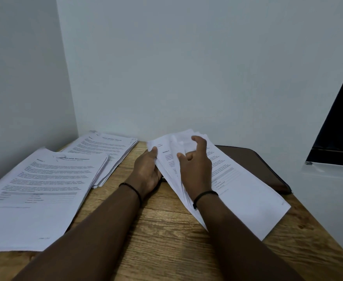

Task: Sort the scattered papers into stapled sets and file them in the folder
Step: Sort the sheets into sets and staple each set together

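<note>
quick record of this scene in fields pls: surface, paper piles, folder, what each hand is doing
surface: wooden table in a wall corner
near pile: papers at left
far pile: second stack behind it
worked pile: fanned sheets at right, partly over the folder
folder: brown folder, lying flat, closed as far as visible
left hand: grips the fanned sheets' left edge
right hand: above the sheets, fingers curled, leafing
stapler: none visible

Two paper stacks [45,185] left on table [162,230]; folder [257,163] right, under fanned sheets [237,191]
</note>
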